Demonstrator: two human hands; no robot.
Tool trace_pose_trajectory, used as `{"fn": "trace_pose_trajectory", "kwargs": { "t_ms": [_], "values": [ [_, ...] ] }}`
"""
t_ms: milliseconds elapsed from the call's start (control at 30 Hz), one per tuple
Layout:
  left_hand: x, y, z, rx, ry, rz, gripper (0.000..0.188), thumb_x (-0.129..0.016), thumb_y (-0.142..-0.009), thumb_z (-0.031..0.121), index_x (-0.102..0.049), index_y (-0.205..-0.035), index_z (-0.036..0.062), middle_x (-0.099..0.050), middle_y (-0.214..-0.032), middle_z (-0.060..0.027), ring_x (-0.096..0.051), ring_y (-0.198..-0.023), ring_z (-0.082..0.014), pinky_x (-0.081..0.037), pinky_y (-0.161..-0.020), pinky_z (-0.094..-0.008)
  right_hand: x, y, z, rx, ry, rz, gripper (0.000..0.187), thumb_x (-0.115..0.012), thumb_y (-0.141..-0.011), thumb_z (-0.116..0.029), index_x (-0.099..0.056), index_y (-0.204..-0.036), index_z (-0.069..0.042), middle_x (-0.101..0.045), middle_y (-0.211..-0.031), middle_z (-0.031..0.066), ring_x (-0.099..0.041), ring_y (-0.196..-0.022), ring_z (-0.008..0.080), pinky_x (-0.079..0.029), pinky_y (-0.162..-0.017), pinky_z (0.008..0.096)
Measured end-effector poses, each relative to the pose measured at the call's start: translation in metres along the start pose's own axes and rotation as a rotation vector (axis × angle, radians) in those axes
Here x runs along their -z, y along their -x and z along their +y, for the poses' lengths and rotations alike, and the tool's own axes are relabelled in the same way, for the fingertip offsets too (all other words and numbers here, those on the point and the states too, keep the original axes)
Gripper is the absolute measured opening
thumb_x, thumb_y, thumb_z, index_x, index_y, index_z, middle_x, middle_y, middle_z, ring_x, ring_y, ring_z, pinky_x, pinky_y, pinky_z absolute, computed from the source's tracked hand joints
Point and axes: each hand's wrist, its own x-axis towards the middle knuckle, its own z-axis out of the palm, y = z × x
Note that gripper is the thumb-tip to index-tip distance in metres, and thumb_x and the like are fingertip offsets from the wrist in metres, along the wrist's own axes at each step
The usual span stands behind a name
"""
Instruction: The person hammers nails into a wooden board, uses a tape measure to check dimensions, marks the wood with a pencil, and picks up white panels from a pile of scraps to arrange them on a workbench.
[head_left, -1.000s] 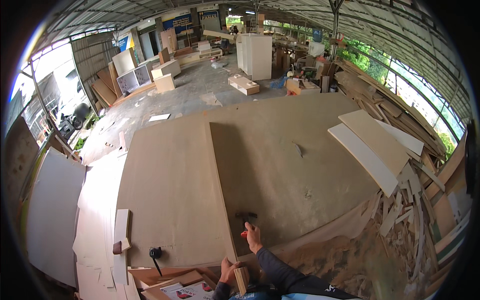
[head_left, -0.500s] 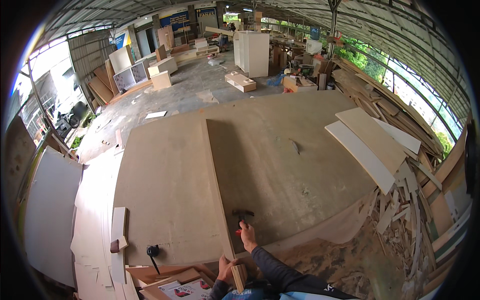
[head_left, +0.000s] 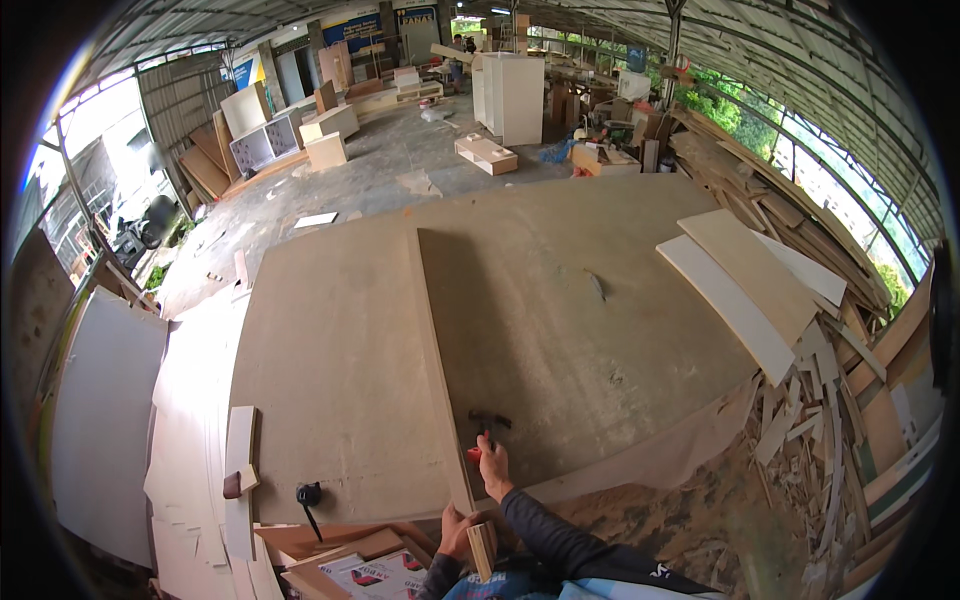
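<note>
A long, narrow wooden board (head_left: 437,370) stands on edge across the big brown worktop (head_left: 330,340), its near end sticking out over the front edge. My left hand (head_left: 457,530) grips this board close to its near end, fingers wrapped round its left side. Just right of the board, my right hand (head_left: 493,472) is closed round the handle of a hammer with a dark head (head_left: 490,419) and a bit of red on the grip. The hammer is over the worktop, apart from the board as far as I can see.
A black tape measure (head_left: 309,494) lies at the worktop's front left, near white strips (head_left: 240,480). Loose panels (head_left: 745,275) rest on the right corner, above a heap of offcuts (head_left: 800,430). A white cabinet (head_left: 515,100) stands beyond. Cartons and boards (head_left: 370,570) lie below the front edge.
The view has shifted slightly. My left hand still grips the board, and my right hand still holds the hammer at nearly the same place beside it.
</note>
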Motion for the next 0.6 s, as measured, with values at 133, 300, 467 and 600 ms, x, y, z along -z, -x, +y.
{"fn": "trace_pose_trajectory", "kwargs": {
  "t_ms": [133,300,467,600],
  "values": [
    [0.006,-0.005,-0.014,0.030,-0.012,0.002,0.029,-0.066,-0.077,0.007,-0.061,-0.103,-0.0026,-0.068,-0.088,-0.0086,-0.065,-0.079,-0.0162,-0.053,-0.070,-0.0313,-0.005,0.009,-0.030,-0.082,-0.159,-0.051,0.038,-0.061,-0.091,-0.040,-0.061,-0.087,-0.002,-0.061,-0.074,0.0028,-0.053,-0.062,0.0132,-0.040,-0.056,0.0305],
    [0.010,-0.011,-0.025,0.018,-0.207,-0.011,0.030,-0.068,-0.078,0.010,-0.060,-0.103,-0.0038,-0.068,-0.089,-0.0106,-0.064,-0.078,-0.0181,-0.052,-0.072,-0.0339,0.002,0.004,-0.046,-0.132,-0.365,-0.072,0.033,-0.059,-0.093,-0.040,-0.055,-0.079,-0.011,-0.053,-0.063,-0.0018,-0.044,-0.048,0.0062,-0.030,-0.041,0.0257],
    [0.010,-0.004,-0.021,0.020,-0.107,-0.003,0.032,-0.067,-0.079,0.009,-0.058,-0.107,-0.0040,-0.068,-0.092,-0.0111,-0.063,-0.079,-0.0171,-0.051,-0.071,-0.0317,-0.004,-0.006,-0.054,-0.141,-0.499,0.081,0.035,-0.055,-0.094,-0.038,-0.051,-0.078,-0.007,-0.053,-0.064,0.0020,-0.044,-0.046,0.0089,-0.032,-0.041,0.0263],
    [-0.004,-0.006,-0.015,0.071,-0.002,-0.043,0.035,-0.066,-0.081,0.006,-0.056,-0.113,-0.0033,-0.067,-0.096,-0.0094,-0.064,-0.083,-0.0160,-0.052,-0.073,-0.0300,-0.012,-0.044,-0.021,0.023,-0.173,0.202,0.036,-0.054,-0.093,-0.036,-0.053,-0.077,-0.004,-0.057,-0.070,0.0053,-0.050,-0.051,0.0100,-0.037,-0.044,0.0267]
  ]
}}
